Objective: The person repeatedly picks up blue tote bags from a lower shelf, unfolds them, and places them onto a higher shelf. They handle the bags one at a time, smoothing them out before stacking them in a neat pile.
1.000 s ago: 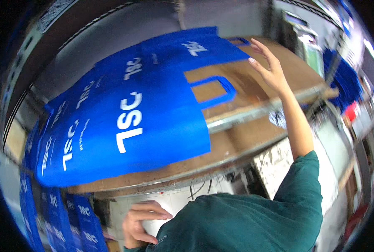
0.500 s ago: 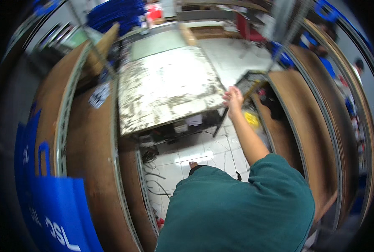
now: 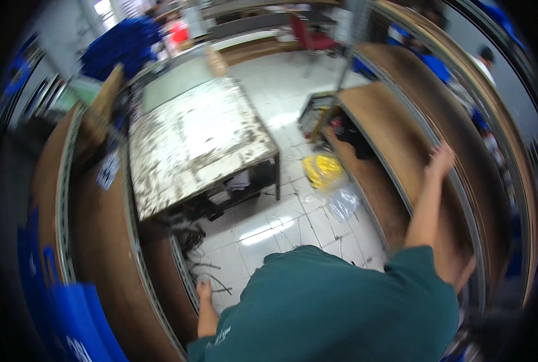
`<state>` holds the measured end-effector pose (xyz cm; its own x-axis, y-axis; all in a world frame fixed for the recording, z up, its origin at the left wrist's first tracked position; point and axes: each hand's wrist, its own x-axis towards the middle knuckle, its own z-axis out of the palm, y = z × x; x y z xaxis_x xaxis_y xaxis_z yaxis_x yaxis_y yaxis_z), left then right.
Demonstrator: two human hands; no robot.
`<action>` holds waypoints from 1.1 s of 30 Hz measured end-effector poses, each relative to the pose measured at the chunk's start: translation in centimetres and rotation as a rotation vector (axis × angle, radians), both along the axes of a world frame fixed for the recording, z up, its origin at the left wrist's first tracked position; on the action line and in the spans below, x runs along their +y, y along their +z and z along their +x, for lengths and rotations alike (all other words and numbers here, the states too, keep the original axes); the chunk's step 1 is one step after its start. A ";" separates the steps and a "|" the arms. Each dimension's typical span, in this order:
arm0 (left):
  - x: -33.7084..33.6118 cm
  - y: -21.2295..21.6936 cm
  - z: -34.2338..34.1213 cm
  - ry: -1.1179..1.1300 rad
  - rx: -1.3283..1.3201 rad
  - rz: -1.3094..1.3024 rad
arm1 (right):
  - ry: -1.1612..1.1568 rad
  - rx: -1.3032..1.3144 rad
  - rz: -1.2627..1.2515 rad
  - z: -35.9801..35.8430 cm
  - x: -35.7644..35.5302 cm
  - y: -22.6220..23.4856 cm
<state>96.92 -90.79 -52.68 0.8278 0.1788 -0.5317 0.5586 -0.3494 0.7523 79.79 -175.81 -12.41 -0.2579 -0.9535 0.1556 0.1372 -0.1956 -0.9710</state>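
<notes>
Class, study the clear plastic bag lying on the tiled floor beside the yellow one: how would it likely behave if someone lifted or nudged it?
The clear plastic bag looks crumpled and thin, so probably floppy and very light. On the glossy tiled floor it would likely slide easily, not roll.

Pale floor tiles point(image 3: 293, 223) are catching a glare of overhead light; a worn, paint-flecked metal table point(image 3: 196, 139) is standing in the middle of the room; brown wooden shelves point(image 3: 401, 145) are curving along the right, more shelves point(image 3: 94, 217) along the left; a red chair point(image 3: 311, 36) is sitting at the back.
</notes>
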 end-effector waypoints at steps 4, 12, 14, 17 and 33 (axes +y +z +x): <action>-15.4 5.8 1.4 -0.140 -0.077 0.070 | -0.072 0.544 -0.254 -0.6 -5.5 2.5; -27.4 11.6 -9.0 -0.410 0.044 0.195 | -0.157 0.382 -1.033 8.0 -10.1 1.1; -25.0 8.1 -14.3 -0.255 0.082 0.256 | -0.042 0.611 -0.802 10.9 -9.0 1.6; -20.7 7.6 -23.3 0.087 0.118 0.306 | 0.239 0.781 -0.521 15.0 -13.0 0.2; -25.3 4.1 -39.0 0.413 0.448 0.166 | -0.083 1.598 -0.572 17.2 -11.0 -2.4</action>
